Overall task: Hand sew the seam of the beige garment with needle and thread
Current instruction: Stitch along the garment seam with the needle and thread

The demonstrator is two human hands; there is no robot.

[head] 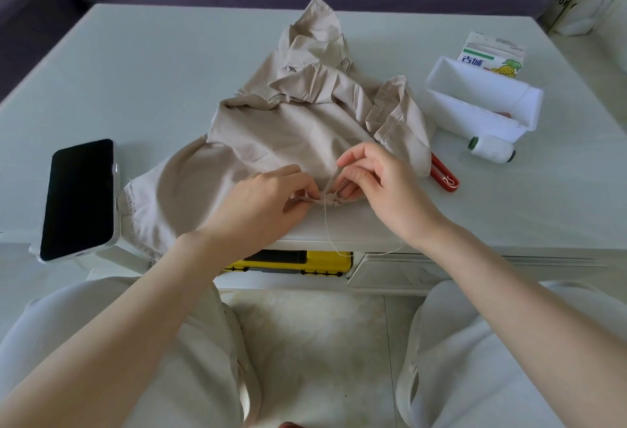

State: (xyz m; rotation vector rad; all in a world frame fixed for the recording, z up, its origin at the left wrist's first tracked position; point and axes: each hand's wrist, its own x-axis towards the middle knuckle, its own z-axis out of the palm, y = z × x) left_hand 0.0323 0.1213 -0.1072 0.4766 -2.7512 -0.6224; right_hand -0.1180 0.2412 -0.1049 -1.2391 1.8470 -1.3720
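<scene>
Head view, garment: the garment [305, 115] lies crumpled across the middle of the bench [152, 88], one part spilling over the near edge.
Seam: a small gathered fold sits at the near edge, between the two hands.
Left hand: the left hand [271, 195] pinches that fold from the left, fingertips closed on the cloth.
Right hand: the right hand [376, 183] has its fingers curled, thumb and forefinger nipping a ridge of cloth just beside the fold; I cannot make out the needle.
Thread: the thread [327, 229] hangs from the fold in a slack loop below the bench edge.
Handling: judged light, soft and limp. It will slide and bunch, so hold close on either side of the stitch and keep the seam taut.
Others: a phone [79, 198] at the left edge; a spool [492, 148] and a red tool [445, 177] to the right.
</scene>
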